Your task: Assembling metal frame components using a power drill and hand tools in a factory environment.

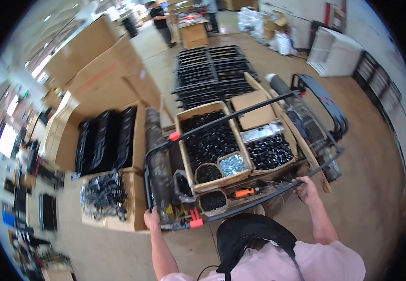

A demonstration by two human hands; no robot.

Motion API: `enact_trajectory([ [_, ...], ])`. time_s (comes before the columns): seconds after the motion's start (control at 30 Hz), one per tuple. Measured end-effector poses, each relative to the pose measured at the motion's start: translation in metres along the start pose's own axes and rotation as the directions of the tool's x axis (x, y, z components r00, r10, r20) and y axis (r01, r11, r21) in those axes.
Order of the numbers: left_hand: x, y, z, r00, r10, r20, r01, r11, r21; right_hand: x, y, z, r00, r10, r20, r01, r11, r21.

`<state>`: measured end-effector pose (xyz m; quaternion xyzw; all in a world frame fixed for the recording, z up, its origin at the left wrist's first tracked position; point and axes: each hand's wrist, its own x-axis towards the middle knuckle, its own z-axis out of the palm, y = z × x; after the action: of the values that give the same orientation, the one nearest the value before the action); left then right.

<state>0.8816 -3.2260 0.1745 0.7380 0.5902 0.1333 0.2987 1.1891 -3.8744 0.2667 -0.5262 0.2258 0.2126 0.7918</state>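
A large black rectangular frame (pixel 238 114) with rounded corners is held tilted over a workbench of parts boxes. My left hand (pixel 152 219) is closed round its near left corner, and my right hand (pixel 306 188) grips the near bar towards the right. Red clips sit on the frame, one at the near left (pixel 196 221) and another on the far bar (pixel 175 136). Seen through the frame are a carton of small black parts (pixel 207 136), a second box of black pieces (pixel 271 153), a tray of silvery pieces (pixel 233 165) and an orange-handled tool (pixel 246 192).
At left stands an open carton (pixel 67 140) holding long black parts, beside a heap of wrapped black pieces (pixel 104 194). Stacked black frames (pixel 212 70) lie beyond the bench. Dark wrapped rolls (pixel 158 173) flank it. A white bin (pixel 334 51) and people are farther off.
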Motion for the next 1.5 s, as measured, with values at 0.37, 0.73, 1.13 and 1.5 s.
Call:
enact_trajectory([
  [0.37,-0.028,0.021,0.029,0.919,0.282,-0.276,-0.174,0.918,0.357,0.042,0.062,-0.055,0.959,0.275,0.063,-0.28,0.956,0.092],
  [0.73,-0.053,0.169,0.101,0.631,0.657,-0.413,-0.553,0.754,0.354,0.091,0.059,-0.131,0.991,0.056,0.118,0.04,0.732,-0.68],
  [1.13,-0.332,0.398,0.275,0.088,0.794,0.601,-0.821,0.4,-0.407,0.235,0.096,-0.138,0.985,-0.122,0.119,0.107,-0.098,-0.989],
  [1.5,-0.206,0.458,0.412,0.273,0.778,0.565,-0.959,0.266,0.098,0.169,0.068,-0.131,0.924,-0.383,0.008,0.086,0.187,-0.979],
])
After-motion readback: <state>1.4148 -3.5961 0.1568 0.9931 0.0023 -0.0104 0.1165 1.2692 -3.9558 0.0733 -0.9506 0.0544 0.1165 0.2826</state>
